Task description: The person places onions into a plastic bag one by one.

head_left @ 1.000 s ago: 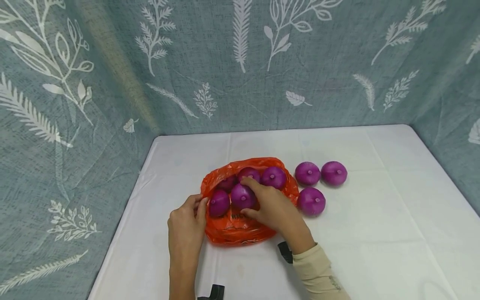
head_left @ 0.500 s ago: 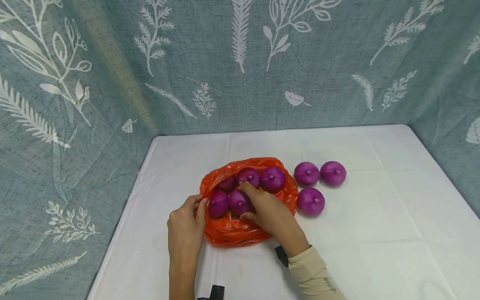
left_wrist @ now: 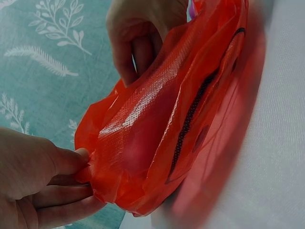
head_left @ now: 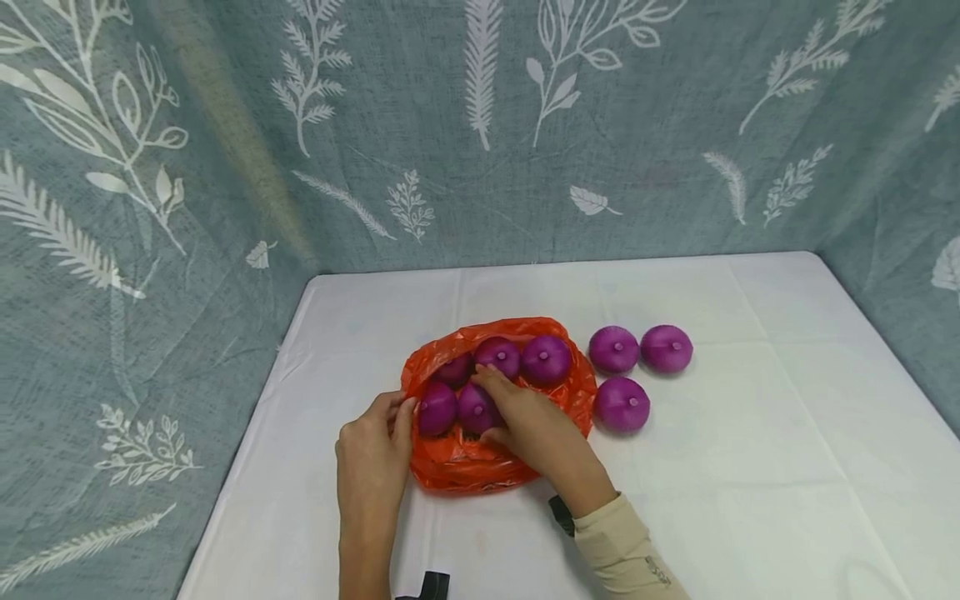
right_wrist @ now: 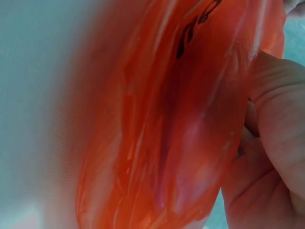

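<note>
An orange-red plastic bag [head_left: 480, 471] lies open on the table with several glossy purple onions, each with a pale stub. My left hand [head_left: 375, 446] pinches the bag's left rim between thumb and fingers, and the left wrist view shows the bunched plastic [left_wrist: 97, 179] there. Inside the bag my right hand [head_left: 540, 433] grips one purple onion [head_left: 477, 410] from its right side, thumb near and fingers on the far side. Directly left of that onion sits another onion [head_left: 437, 410]. Behind them are more onions [head_left: 546, 360]. In the right wrist view the bag's wall [right_wrist: 190, 143] covers the held onion.
Three purple onions lie loose on the white tablecloth [head_left: 750, 450], right of the bag: a near onion [head_left: 622, 405], a back onion [head_left: 614, 349] and a far-right onion [head_left: 667, 348]. A grey-green leaf-patterned curtain [head_left: 525, 183] stands behind and at both sides.
My right hand has moved slightly left and down with the onion, which now sits beside the left one in the bag. My left hand keeps its place on the rim.
</note>
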The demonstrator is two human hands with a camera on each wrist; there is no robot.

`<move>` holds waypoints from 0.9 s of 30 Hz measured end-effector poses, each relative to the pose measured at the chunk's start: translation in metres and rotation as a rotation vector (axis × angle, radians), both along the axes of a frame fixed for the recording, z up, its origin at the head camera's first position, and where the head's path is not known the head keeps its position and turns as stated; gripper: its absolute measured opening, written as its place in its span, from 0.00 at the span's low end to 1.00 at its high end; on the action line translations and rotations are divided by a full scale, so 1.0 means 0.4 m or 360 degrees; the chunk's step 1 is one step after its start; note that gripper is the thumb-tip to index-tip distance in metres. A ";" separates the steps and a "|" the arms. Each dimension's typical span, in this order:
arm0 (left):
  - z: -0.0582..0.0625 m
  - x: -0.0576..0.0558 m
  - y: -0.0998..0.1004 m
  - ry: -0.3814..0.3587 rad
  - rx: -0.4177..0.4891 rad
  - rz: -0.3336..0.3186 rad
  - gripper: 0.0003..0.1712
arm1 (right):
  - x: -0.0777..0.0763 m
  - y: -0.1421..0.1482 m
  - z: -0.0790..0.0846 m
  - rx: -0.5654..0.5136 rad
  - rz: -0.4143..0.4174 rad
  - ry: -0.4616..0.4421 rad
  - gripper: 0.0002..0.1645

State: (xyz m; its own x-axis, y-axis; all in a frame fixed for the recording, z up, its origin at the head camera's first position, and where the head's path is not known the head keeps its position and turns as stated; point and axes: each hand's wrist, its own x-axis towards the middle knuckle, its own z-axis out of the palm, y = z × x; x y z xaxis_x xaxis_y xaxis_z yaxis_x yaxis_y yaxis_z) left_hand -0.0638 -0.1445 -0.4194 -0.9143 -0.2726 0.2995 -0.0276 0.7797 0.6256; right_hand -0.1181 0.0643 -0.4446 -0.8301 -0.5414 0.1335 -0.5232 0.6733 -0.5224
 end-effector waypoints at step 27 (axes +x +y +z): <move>0.007 0.001 0.002 -0.0040 -0.0017 0.0018 0.15 | 0.007 0.125 0.070 -0.0191 -0.0259 -0.0025 0.45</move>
State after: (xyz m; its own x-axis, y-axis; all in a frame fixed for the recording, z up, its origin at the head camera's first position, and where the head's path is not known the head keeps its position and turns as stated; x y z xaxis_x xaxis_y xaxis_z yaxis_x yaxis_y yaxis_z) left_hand -0.0634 -0.1439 -0.4165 -0.9185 -0.2799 0.2793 -0.0521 0.7858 0.6162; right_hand -0.1152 0.1142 -0.4166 -0.9078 -0.3809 0.1757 -0.4039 0.6805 -0.6113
